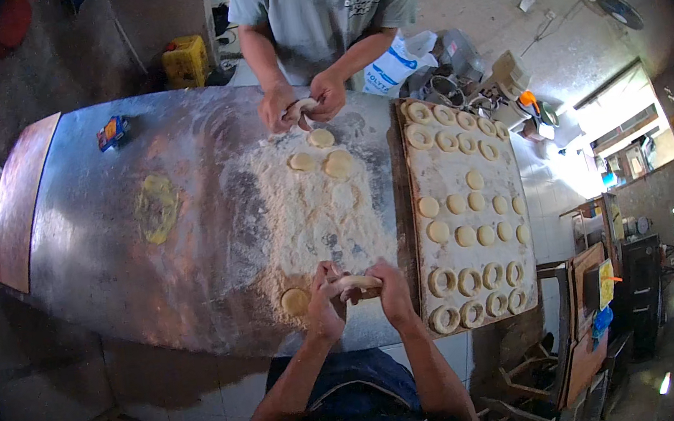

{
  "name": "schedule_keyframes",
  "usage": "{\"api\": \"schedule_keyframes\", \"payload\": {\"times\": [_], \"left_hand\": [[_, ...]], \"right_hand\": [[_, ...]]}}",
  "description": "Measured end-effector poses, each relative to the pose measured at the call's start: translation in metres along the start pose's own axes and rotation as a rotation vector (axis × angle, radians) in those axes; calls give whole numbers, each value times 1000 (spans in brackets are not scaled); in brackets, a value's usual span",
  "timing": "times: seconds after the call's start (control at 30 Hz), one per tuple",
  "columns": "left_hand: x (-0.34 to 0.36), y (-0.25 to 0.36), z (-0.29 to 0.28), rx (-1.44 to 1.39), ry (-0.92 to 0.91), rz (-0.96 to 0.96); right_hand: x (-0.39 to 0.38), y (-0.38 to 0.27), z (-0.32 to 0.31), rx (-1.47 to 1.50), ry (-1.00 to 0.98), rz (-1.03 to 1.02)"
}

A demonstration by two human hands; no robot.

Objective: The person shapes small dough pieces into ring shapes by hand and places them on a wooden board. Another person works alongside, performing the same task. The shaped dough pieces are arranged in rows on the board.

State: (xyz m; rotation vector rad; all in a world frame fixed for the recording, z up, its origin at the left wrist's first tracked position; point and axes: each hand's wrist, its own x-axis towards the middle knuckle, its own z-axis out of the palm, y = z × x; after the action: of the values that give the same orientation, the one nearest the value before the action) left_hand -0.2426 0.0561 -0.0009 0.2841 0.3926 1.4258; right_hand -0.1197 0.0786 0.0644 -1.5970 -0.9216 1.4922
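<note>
Above the near edge of the table, a pale dough ring [356, 282] is stretched between my two hands. My left hand [326, 308] has its fingers curled round the ring's left end, and my right hand [395, 289] grips its right end. A round dough disc [295, 301] lies on flour just left of my left hand. Across the table, another person's hands [329, 94] hold a similar piece of dough [301, 111]. In front of that person are three dough discs [338, 164] on the spread flour [327, 228].
A floured board [454, 171] on the right carries rows of dough rings [442, 282] and plain discs [465, 236]. On the metal tabletop [217, 259] lie a small blue packet [112, 133] and a yellowish smear [158, 207]. A yellow jerrycan [185, 62] stands behind the table.
</note>
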Motion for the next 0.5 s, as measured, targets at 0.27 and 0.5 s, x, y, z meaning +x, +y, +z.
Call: {"api": "schedule_keyframes", "payload": {"times": [0.27, 0.5], "left_hand": [[20, -53, 34, 855, 165, 149], [37, -124, 70, 1265, -10, 192]], "right_hand": [[3, 28, -50, -595, 230, -724], [-8, 8, -125, -308, 246, -313]]}}
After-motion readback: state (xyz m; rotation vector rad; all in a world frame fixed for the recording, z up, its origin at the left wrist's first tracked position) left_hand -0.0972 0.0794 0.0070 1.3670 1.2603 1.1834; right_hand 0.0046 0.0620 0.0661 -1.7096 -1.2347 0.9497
